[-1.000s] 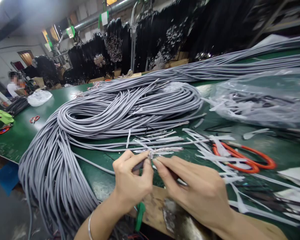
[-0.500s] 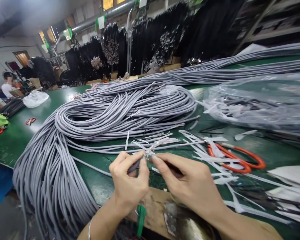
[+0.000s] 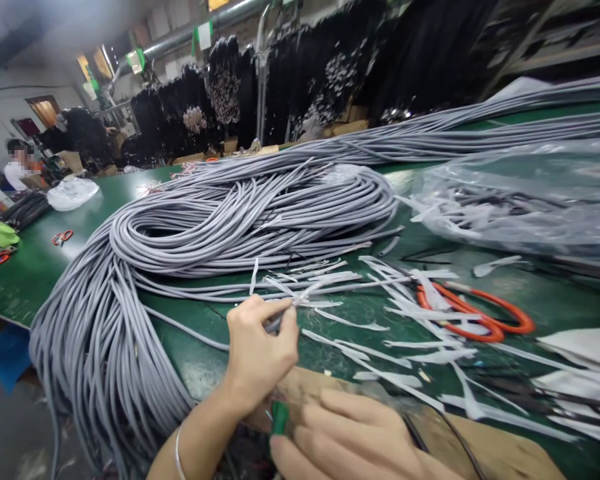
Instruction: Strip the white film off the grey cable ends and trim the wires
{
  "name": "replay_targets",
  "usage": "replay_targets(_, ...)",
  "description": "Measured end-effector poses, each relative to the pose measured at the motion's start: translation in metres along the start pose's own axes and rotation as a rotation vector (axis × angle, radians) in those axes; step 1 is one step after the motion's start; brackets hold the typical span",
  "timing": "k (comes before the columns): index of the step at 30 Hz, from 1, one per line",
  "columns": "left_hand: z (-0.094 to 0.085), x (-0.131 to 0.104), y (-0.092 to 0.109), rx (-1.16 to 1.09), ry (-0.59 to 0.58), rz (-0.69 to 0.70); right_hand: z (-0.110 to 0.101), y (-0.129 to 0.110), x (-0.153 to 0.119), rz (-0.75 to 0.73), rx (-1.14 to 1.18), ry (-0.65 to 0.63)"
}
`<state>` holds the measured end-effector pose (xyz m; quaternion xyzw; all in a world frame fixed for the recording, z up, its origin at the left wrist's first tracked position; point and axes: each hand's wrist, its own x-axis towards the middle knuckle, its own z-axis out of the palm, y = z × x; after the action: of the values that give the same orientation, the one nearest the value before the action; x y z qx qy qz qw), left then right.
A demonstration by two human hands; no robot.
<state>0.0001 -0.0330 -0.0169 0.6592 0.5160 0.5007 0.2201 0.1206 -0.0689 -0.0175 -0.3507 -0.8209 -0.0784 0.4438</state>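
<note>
While we are pinching one gray cable [image 3: 275, 325] in our left hand [image 3: 261, 343] above the green table [image 3: 15, 287], its pale strands [image 3: 306, 293] already bared, bundled cables [image 3: 260, 220] are lying unheld beyond, our blurred right hand [image 3: 355, 433] nearing a green object [image 3: 279, 417], grip indeterminable.

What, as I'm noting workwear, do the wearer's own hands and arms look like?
Both are bare, with no glove or sleeve in view. The left hand has slim fingers, and a thin, silvery bangle circles its wrist. The right hand is blurred and cut off by the lower edge; nothing worn shows on its visible part.
</note>
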Motion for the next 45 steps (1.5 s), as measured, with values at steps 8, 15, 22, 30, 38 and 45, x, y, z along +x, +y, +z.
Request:
replay_targets(8, -0.007, 0.001, -0.010, -0.320, 0.002, -0.156, 0.001, 0.035, 0.019, 0.079, -0.198, 0.219)
replay_targets(15, -0.006, -0.002, -0.005, -0.270, -0.033, -0.059, 0.005, 0.037, 0.016, 0.082, -0.191, 0.173)
replay_targets(22, -0.004, -0.005, 0.000, -0.058, -0.017, 0.139, 0.003, 0.038, 0.020, 0.186, 0.036, 0.124)
replay_targets(30, -0.006, 0.007, -0.007, -0.252, -0.034, -0.197, 0.004, -0.006, 0.016, -0.159, 0.218, 0.157)
replay_targets(38, -0.014, 0.009, -0.007, -0.520, -0.137, -0.253, 0.011, 0.036, 0.022, 0.187, 0.012, 0.151)
replay_targets(45, -0.011, 0.007, -0.006, -0.456, -0.178, -0.224, 0.014, 0.035, 0.020, 0.261, 0.167, 0.082)
